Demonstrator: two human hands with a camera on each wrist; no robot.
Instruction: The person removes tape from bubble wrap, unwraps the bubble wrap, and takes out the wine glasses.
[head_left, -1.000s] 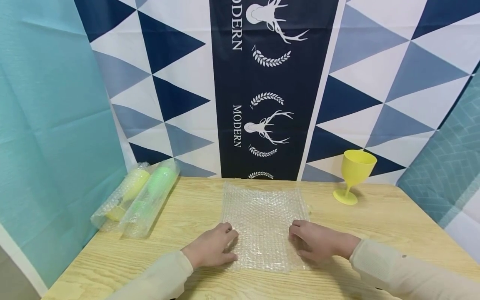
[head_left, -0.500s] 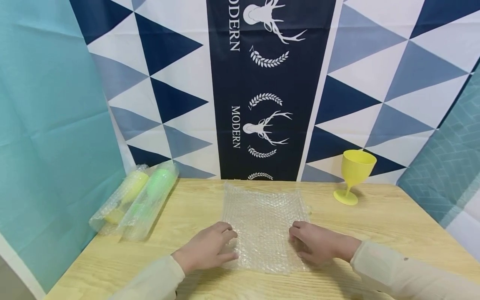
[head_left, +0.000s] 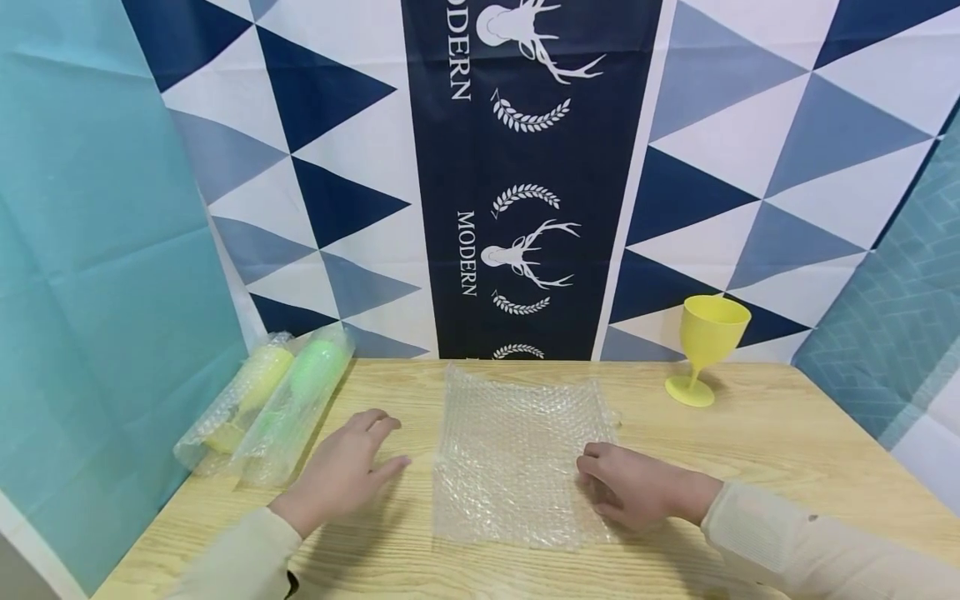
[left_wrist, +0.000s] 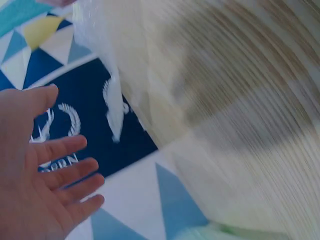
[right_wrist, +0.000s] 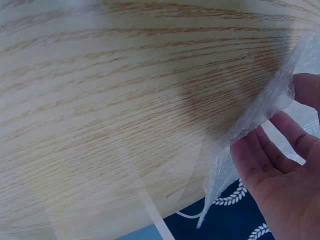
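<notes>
A square piece of clear bubble wrap (head_left: 517, 467) lies on the wooden table in front of the person. At its right edge is the right hand (head_left: 637, 487), fingers loosely bent and fingertips touching the wrap. Seen from the right wrist, thumb and fingers stand apart along that edge (right_wrist: 265, 100). The left hand (head_left: 341, 467) is away from the wrap on its left side, raised over the table with fingers spread and nothing in them. Its palm and fingers (left_wrist: 65, 175) show relaxed in the left wrist view.
Two clear bubble-wrapped items lie at the left, one yellow (head_left: 264, 379) and one green (head_left: 315, 371). A yellow goblet (head_left: 712, 329) stands upright at the back right of the table (head_left: 795, 467). Patterned cloth (head_left: 525, 167) hangs behind, with a teal curtain (head_left: 112, 250) on the left.
The left hand has left the wrap's left edge and moved left and up, its fingers spreading. The right hand stays at the right edge.
</notes>
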